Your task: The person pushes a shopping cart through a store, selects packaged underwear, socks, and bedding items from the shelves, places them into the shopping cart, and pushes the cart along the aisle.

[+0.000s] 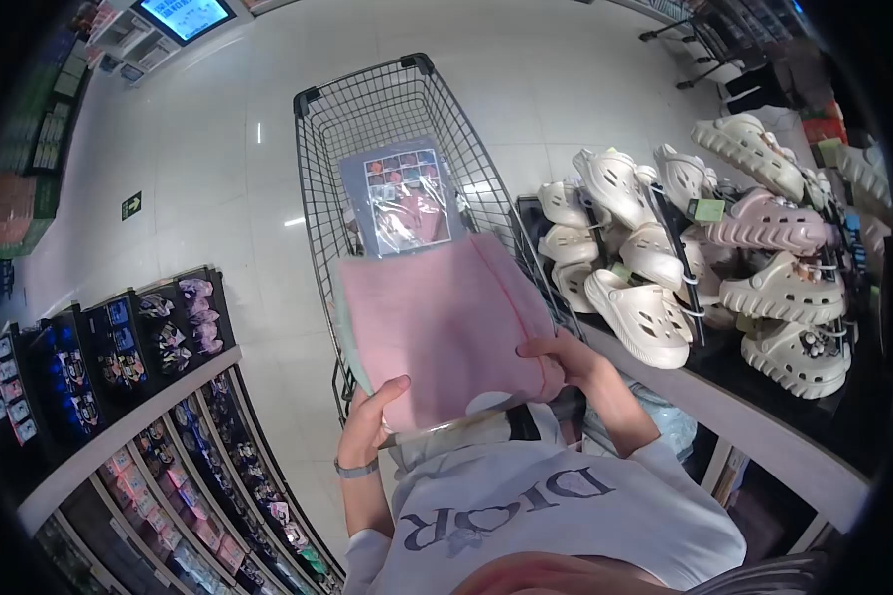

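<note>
A folded pink cloth (432, 322) is spread between my hands, in front of my body and over the near end of the shopping cart. It has a darker pink seam near its right side and a pale green edge on the left. My left hand (372, 415) grips its near left corner, thumb on top. At the near right edge, my right hand (566, 359) pinches the cloth, also with the thumb on top. The fingers beneath are hidden. Beyond the cloth, a clear plastic package (405, 203) with a printed picture sheet sits in the wire shopping cart (313, 164).
Pale clogs (640, 317) hang and stand on a display at the right, close to the cart. Racks of small packaged goods (179, 496) line the near left. A lit screen (184, 15) stands at the far left. Tiled floor (218, 188) surrounds the cart.
</note>
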`<state>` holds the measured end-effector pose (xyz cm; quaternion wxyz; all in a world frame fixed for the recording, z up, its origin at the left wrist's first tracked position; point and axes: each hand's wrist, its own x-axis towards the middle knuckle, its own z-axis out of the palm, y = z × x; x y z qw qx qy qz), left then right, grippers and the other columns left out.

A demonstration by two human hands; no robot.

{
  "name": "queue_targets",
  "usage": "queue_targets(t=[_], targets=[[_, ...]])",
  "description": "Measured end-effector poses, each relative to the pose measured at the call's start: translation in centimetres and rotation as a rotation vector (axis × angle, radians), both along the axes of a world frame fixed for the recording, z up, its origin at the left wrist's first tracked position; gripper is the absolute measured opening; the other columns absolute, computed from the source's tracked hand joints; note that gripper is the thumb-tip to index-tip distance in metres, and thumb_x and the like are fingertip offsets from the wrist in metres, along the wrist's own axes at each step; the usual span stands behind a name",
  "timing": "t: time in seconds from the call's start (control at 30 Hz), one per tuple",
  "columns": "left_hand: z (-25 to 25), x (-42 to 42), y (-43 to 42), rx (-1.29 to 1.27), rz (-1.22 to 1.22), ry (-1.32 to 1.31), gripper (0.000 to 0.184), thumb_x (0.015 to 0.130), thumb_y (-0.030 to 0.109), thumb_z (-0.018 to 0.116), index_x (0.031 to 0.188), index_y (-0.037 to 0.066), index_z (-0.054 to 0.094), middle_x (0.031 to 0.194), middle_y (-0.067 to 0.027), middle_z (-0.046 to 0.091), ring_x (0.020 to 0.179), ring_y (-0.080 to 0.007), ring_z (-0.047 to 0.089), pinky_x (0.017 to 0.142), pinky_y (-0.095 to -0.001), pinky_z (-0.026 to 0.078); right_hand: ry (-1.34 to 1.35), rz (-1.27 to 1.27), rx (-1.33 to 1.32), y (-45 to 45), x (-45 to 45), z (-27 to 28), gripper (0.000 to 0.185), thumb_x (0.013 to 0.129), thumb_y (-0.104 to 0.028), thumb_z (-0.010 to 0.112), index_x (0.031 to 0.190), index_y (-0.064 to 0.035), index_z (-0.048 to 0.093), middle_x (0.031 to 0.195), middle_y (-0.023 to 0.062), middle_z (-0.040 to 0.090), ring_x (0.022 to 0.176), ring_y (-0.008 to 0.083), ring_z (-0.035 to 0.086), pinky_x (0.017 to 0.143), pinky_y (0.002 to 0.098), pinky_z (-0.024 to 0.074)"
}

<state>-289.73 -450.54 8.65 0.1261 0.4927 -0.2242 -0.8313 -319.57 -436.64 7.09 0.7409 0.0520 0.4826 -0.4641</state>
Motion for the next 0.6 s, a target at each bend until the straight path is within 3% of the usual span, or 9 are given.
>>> queue_targets(t=[0.13,0.23,0.4,0.47,0.53,0.6], targets=[[-4.3,1.5,-0.9,0.256,0.077,0.020,0.051,0.090,0.007,0.071,0.138,-0.004,0.054,0.120,-0.0138,0.067,0.103,-0.0235,0.069,0.087,-0.0351,0.058,-0.161,-0.099,0.230,-2.6,1.7,-1.7,0.064,0.084,0.000,0.073,0.144,0.0045,0.050,0.130,0.0174,0.065,0.115,0.0259,0.068,0.102,0.0359,0.0549],[-7.5,2.3,-1.6,0.297,0.126,0.043,0.053,0.090,0.004,0.069,0.139,-0.004,0.053,0.120,-0.0140,0.067,0.104,-0.0245,0.069,0.088,-0.0361,0.057,-0.046,-0.127,0.168,-4.5,1.9,-2.9,0.059,0.081,0.000,0.074,0.137,0.0073,0.057,0.124,0.0164,0.068,0.117,0.0259,0.066,0.106,0.0386,0.0510],[-5.7,-2.6,-8.8,-0.085,0.222,0.054,0.058,0.089,0.003,0.069,0.143,-0.005,0.049,0.127,-0.0171,0.064,0.114,-0.0275,0.066,0.095,-0.0388,0.055,0.281,-0.043,-0.111,-11.6,-1.7,-2.0,0.062,0.083,-0.001,0.074,0.141,0.0054,0.053,0.126,0.0150,0.067,0.114,0.0223,0.067,0.103,0.0354,0.0521],[-5.7,-4.8,-13.6,-0.237,0.134,0.024,0.060,0.091,0.006,0.066,0.145,-0.006,0.045,0.133,-0.0220,0.060,0.117,-0.0310,0.065,0.096,-0.0426,0.057,0.328,-0.118,-0.115,-15.8,-2.9,-1.5,0.058,0.084,-0.002,0.075,0.138,0.0048,0.056,0.125,0.0134,0.068,0.114,0.0207,0.067,0.101,0.0341,0.0523],[-6.6,-7.9,-18.8,-0.371,0.083,-0.015,0.062,0.092,0.012,0.068,0.145,-0.008,0.044,0.133,-0.0236,0.061,0.116,-0.0308,0.066,0.096,-0.0411,0.056,0.313,-0.124,-0.204,-20.3,-4.8,-5.1,0.049,0.086,-0.006,0.075,0.132,0.0037,0.060,0.119,0.0119,0.070,0.109,0.0193,0.069,0.096,0.0339,0.0548],[-11.3,-10.2,-23.2,-0.583,0.023,-0.187,0.064,0.091,0.021,0.071,0.142,-0.010,0.048,0.132,-0.0269,0.063,0.115,-0.0331,0.067,0.100,-0.0410,0.052,0.435,-0.026,-0.221,-24.2,-7.2,-12.5,0.043,0.091,-0.019,0.073,0.126,0.0040,0.063,0.110,0.0111,0.073,0.102,0.0179,0.071,0.090,0.0340,0.0568]])
